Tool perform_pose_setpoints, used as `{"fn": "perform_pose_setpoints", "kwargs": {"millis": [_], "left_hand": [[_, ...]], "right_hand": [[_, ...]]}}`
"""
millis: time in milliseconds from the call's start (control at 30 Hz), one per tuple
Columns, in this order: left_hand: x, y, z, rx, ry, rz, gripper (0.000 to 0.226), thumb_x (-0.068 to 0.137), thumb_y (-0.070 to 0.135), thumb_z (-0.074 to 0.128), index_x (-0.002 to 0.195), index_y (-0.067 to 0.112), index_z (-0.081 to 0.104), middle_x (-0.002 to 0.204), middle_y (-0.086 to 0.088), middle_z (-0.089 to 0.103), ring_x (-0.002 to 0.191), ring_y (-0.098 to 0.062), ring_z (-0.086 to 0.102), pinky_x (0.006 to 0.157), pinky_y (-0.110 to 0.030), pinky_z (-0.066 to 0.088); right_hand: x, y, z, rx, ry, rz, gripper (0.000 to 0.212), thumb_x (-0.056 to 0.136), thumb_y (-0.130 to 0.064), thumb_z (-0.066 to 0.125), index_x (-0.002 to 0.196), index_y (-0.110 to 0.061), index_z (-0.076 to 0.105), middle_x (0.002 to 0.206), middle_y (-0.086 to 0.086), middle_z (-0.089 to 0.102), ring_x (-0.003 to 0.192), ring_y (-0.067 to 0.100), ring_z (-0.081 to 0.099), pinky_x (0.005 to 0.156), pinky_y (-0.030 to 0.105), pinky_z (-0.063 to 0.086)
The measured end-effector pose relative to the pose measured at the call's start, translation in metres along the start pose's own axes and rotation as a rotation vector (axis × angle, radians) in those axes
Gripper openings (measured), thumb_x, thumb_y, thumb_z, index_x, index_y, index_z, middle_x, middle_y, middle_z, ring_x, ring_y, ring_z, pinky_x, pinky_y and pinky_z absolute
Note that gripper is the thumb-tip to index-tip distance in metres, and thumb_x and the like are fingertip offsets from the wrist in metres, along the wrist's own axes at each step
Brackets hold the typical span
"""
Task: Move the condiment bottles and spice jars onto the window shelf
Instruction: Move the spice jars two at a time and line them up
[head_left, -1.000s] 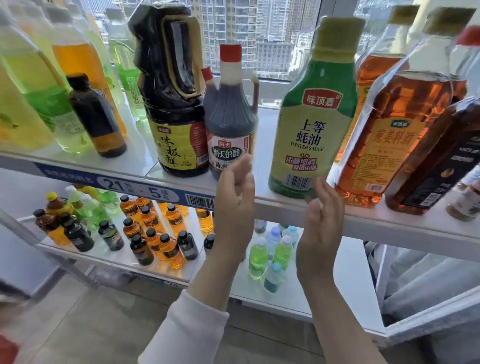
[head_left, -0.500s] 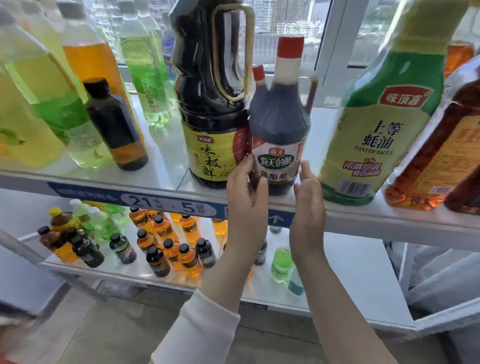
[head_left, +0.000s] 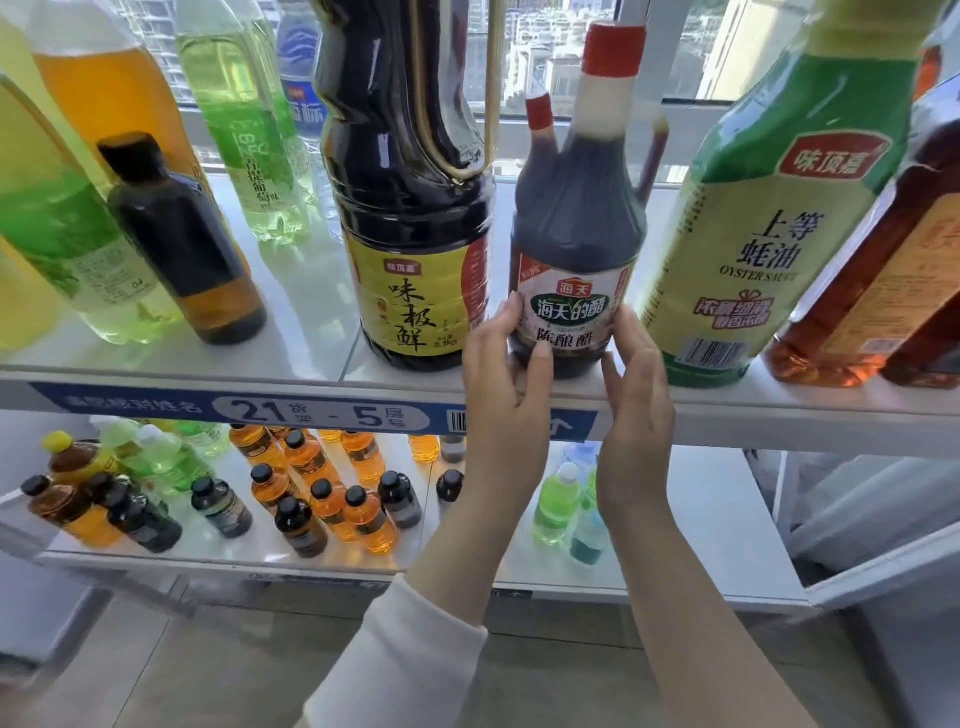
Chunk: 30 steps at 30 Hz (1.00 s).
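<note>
Vinegar bottle (head_left: 576, 218) labelled 海天 陈酿醋 clasped between left hand (head_left: 501, 384) and right hand (head_left: 636, 395), beside 味极鲜 jug (head_left: 410, 234)

My single head camera faces the upper shelf (head_left: 779, 415) from very near, window (head_left: 524, 67) at 12 o'clock, lower shelf (head_left: 717, 519) at 6.

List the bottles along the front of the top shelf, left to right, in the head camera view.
Front row: green drink bottle → small dark bottle with a black cap → soy sauce jug with a yellow label → red-capped vinegar bottle → green oyster sauce bottle → amber bottle.
</note>
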<state>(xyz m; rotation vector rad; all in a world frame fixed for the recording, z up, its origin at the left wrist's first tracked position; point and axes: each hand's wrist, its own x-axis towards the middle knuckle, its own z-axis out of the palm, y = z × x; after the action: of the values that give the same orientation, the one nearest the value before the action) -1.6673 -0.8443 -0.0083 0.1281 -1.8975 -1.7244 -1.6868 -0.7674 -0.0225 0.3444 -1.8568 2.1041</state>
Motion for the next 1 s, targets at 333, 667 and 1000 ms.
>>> {"fn": "perform_pose_setpoints", "kwargs": {"millis": [333, 667, 1000], "left_hand": [[-0.001, 0.004, 0.009, 0.01, 0.002, -0.018, 0.037, 0.096, 0.008, 0.043, 0.133, 0.013, 0.042, 0.129, -0.006, 0.041, 0.109, 0.018, 0.04, 0.09, 0.002, 0.032], [-0.005, 0.011, -0.02, 0.038, -0.016, 0.04, 0.029, 0.097, 0.025, 0.038, 0.123, 0.023, 0.048, 0.125, 0.002, 0.054, 0.112, 0.001, 0.052, 0.09, -0.008, 0.04], [0.034, 0.003, -0.11, -0.035, 0.275, -0.083, 0.031, 0.099, 0.033, 0.032, 0.126, 0.023, 0.044, 0.128, 0.003, 0.05, 0.121, -0.011, 0.049, 0.107, -0.037, 0.037]], "right_hand": [[0.0, 0.005, -0.009, -0.068, -0.023, 0.018, 0.054, 0.085, -0.054, 0.027, 0.133, -0.029, 0.035, 0.149, -0.003, 0.034, 0.137, 0.006, 0.031, 0.115, 0.036, 0.028], [-0.031, 0.001, -0.001, -0.082, 0.099, -0.175, 0.053, 0.095, -0.055, 0.026, 0.122, -0.017, 0.052, 0.126, 0.001, 0.048, 0.122, 0.014, 0.047, 0.104, 0.038, 0.042], [-0.022, -0.009, 0.064, -0.098, -0.189, 0.013, 0.038, 0.092, -0.053, 0.025, 0.127, -0.041, 0.032, 0.144, -0.013, 0.035, 0.133, -0.005, 0.029, 0.112, 0.018, 0.024]]}}
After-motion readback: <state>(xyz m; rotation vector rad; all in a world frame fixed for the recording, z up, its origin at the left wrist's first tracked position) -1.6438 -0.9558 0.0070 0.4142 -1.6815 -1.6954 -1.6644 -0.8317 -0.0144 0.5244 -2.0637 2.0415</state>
